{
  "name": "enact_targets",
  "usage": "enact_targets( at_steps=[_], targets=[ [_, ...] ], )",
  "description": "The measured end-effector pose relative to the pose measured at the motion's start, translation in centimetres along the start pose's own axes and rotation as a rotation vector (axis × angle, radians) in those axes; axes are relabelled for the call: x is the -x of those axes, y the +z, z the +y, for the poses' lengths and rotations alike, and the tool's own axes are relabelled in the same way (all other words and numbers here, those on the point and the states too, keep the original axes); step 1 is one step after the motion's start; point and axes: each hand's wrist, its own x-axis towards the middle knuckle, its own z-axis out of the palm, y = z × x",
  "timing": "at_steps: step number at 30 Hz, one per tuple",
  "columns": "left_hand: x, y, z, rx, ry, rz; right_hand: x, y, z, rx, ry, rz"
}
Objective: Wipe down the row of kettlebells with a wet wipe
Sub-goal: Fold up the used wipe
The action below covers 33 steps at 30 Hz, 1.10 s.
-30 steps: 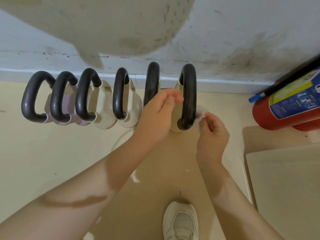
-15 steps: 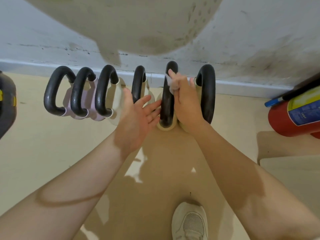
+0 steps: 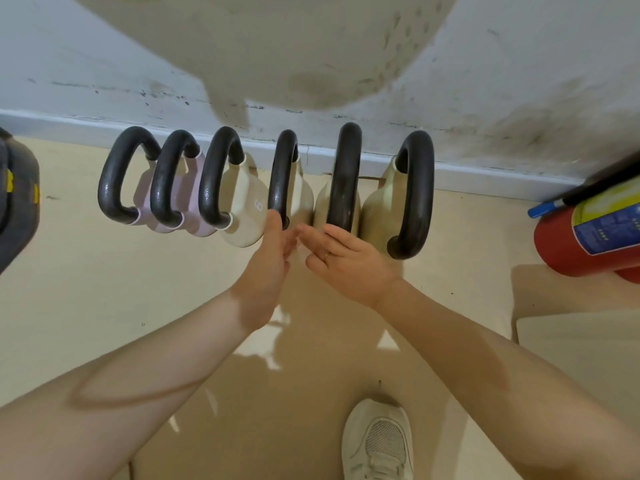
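Grip: right hand fingers curled inward, tips meeting the left hand just below the kettlebell handles. A pale scrap, likely the wet wipe, shows faintly between the two sets of fingertips; cannot tell which hand actually has hold of it, or whether either is pinched closed on it. Left hand is edge-on to camera, fingers extended, thumb up near the base of the fourth handle from the left.

Task items: six kettlebells in a row against the skirting board, black handles toward camera; two pinkish bodies at left, four cream at right. Hands sit in front of the gap between the 4th and 5th bell.

Surroundings: red fire extinguisher lying at right, dark object at left edge, one white shoe on the floor below.

Risks (judgement): wipe may drop to the floor during what looks like a hand-to-hand transfer or refold, picking up grit. Bells stand close, touching in places; a push on one handle could rock it into its neighbour. Narrow gaps between bodies likely get missed.

Vs. 0.5 s earlier: right hand has come down off the top of the 5th handle to its base; left hand has closed in from open-palmed beside it to fingertip contact. Bells unmoved.
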Motion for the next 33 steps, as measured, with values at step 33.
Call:
enact_targets(
  at_steps=[33],
  targets=[
    [3.5,-7.6,7.8,0.139,0.216,-0.547,-7.3,-18.4,-1.9,-1.264,1.379,0.131]
  ],
)
